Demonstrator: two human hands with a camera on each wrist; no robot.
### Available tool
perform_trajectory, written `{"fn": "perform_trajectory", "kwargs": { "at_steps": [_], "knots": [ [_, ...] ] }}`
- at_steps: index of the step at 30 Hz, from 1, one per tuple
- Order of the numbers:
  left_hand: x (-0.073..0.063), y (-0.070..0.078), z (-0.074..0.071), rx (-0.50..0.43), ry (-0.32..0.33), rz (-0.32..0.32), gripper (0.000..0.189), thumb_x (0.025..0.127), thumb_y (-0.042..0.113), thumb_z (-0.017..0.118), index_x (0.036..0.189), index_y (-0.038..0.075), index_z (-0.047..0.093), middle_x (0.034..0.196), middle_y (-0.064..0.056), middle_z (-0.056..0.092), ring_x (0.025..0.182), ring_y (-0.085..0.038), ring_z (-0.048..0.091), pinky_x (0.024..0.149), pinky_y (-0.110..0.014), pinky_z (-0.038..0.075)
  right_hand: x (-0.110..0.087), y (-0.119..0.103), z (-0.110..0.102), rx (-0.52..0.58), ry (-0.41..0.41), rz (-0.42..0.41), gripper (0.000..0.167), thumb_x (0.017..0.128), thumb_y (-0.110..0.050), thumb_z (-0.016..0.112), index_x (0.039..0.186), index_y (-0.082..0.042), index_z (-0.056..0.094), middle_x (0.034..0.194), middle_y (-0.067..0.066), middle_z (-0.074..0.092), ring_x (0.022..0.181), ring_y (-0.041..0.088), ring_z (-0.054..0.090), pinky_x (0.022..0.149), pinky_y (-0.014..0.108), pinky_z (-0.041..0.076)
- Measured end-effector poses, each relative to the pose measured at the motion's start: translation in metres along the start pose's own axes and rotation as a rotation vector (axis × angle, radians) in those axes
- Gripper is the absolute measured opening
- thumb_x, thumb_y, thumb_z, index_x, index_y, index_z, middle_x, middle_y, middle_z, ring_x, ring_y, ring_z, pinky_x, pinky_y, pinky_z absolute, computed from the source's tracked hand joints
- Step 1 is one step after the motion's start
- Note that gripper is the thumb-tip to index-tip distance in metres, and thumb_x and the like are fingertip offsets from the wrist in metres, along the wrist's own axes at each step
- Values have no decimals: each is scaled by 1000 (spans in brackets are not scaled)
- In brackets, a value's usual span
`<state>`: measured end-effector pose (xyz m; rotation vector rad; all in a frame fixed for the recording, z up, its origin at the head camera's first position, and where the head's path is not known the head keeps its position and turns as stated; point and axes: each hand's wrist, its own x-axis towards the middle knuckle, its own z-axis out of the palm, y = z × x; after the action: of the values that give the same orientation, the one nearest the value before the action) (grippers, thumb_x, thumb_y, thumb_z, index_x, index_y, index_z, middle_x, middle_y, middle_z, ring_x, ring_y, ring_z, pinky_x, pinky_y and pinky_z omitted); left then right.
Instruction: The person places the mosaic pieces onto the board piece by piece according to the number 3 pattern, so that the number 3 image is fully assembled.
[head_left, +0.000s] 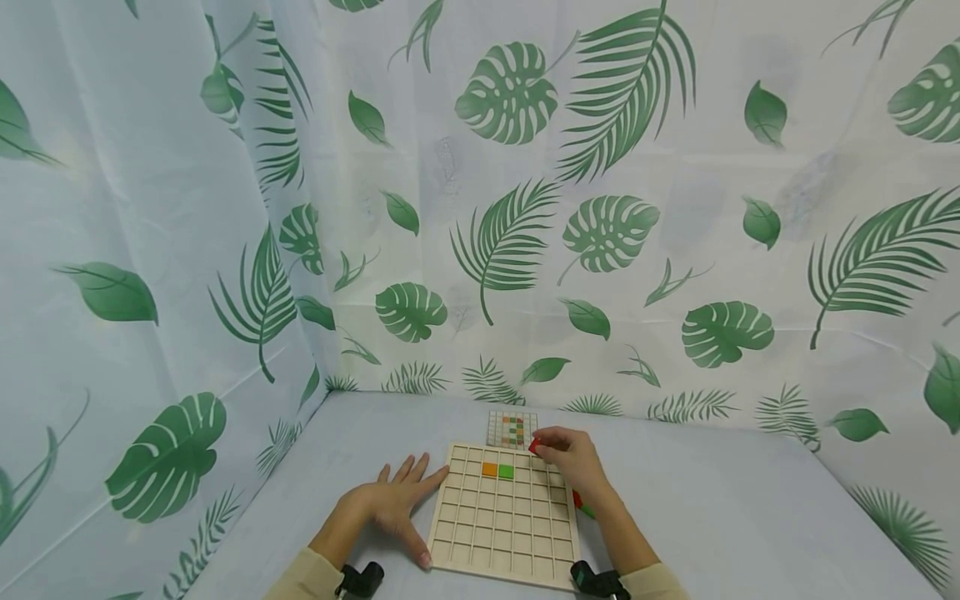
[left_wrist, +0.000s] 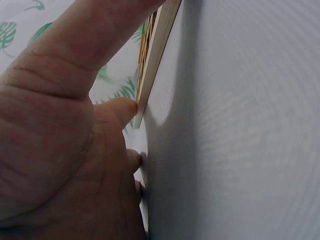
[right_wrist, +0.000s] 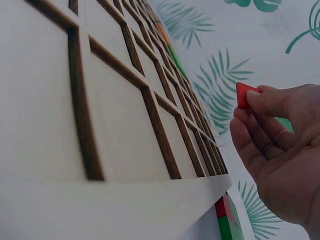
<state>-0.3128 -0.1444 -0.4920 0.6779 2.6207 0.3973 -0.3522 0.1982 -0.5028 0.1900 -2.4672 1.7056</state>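
A pale wooden grid board [head_left: 501,546] lies on the table. An orange tile [head_left: 490,470] and a green tile [head_left: 506,472] sit side by side in cells near its far edge. My right hand [head_left: 576,458] is over the board's far right corner, pinching a small red tile [right_wrist: 243,95] between thumb and fingers. With fingers spread, my left hand [head_left: 393,504] rests at the board's left side. Its thumb touches the near left corner and its index fingertip meets the left edge, as the left wrist view shows too.
Just beyond the board's far edge lies a small card [head_left: 494,427] printed with a coloured grid pattern. Red and green pieces [right_wrist: 226,227] lie beside the board's right edge, partly hidden by my right forearm in the head view. A leaf-printed curtain [head_left: 517,350] stands behind the table.
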Motion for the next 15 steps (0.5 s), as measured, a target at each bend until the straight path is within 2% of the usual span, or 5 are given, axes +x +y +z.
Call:
{"fn": "perform_trajectory", "kwargs": {
  "at_steps": [7, 10, 15],
  "knots": [
    [0, 0, 0, 1, -4, -3, 135, 61, 64, 94, 168, 36, 15, 176, -16, 3, 163, -41, -1, 124, -73, 3, -3, 4, 1, 53, -99, 6, 27, 96, -7, 74, 121, 2, 74, 108, 14, 76, 91, 18, 70, 78, 27, 59],
    [0, -1, 0, 4, -1, -2, 136, 61, 64, 94, 168, 36, 15, 176, -16, 3, 163, -41, -2, 124, -73, 3, -5, 4, 1, 54, -141, -20, 28, 95, -7, 75, 121, 5, 73, 110, 17, 76, 92, 17, 68, 77, 24, 57],
    [0, -1, 1, 4, 2, -2, 136, 61, 64, 94, 168, 36, 15, 176, -16, 3, 163, -41, -2, 124, -73, 3, -6, 3, 4, 27, -163, -61, 25, 95, -5, 74, 118, 5, 73, 108, 19, 76, 88, 16, 66, 70, 24, 56]
  ]
}}
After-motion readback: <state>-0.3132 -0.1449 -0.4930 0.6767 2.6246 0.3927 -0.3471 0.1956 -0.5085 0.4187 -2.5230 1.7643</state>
